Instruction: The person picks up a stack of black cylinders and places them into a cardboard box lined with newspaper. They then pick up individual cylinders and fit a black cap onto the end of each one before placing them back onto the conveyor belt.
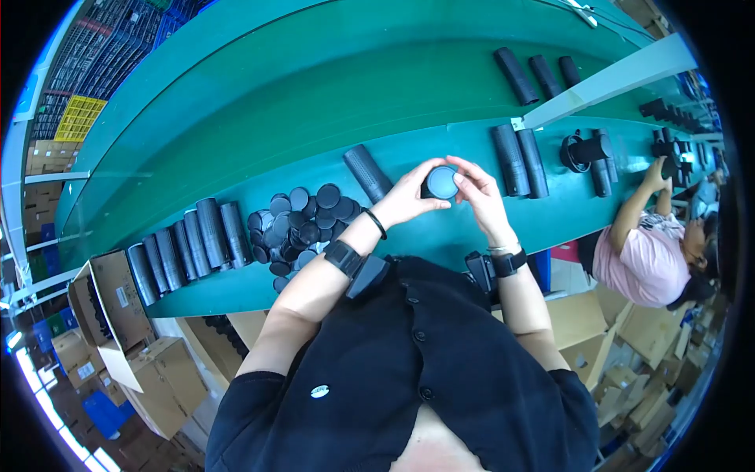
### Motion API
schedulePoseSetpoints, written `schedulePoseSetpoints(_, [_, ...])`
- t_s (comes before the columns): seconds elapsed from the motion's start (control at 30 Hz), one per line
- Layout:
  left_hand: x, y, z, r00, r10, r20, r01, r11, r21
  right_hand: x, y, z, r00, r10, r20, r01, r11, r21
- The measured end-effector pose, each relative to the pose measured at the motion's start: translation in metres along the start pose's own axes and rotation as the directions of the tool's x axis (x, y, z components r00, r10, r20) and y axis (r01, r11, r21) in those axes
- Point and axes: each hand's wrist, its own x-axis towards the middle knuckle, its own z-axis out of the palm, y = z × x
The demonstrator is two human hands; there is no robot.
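Note:
Both my hands meet over the green worktable, around a round dark cap (442, 182) with a blue-grey shine on its face. My left hand (407, 197) grips its left side, thumb below and fingers above. On the other side, my right hand (482, 198) has its thumb and fingers at the rim. Whether a tube sits beneath the cap is hidden. A ribbed black tube (366, 173) lies just left of my left hand. Further left is a heap of loose black round caps (303, 223).
Several black tubes (189, 244) lie in a row at the table's left end, beside an open cardboard box (118, 303). More tubes (519, 161) lie to the right, under a pale metal bar (613, 79). A green conveyor belt (377, 75) runs behind. At right, a co-worker (645, 259) in pink handles dark parts.

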Motion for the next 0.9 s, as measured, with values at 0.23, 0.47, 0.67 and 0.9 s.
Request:
schedulePoseSetpoints(0.23, [-0.004,-0.001,0.005,0.996,0.084,-0.031,-0.084,0.996,-0.002,0.001,0.004,-0.004,0.999,0.017,-0.034,-0.016,0.999,0.030])
schedulePoseSetpoints(0.47, [0.005,0.001,-0.001,0.993,0.116,-0.037,-0.107,0.977,0.183,-0.002,-0.012,0.003,0.994,0.112,-0.008,-0.111,0.994,0.016])
schedulePoseSetpoints(0.67, [0.016,0.018,0.001,0.989,0.085,-0.118,-0.052,0.963,0.264,0.008,-0.010,0.002,0.997,0.047,-0.064,-0.043,0.998,0.051])
schedulePoseSetpoints(0.9, [0.009,0.002,0.000,0.996,0.079,0.043,-0.082,0.994,0.076,-0.002,0.007,-0.002,0.999,0.027,-0.043,-0.024,0.997,0.071])
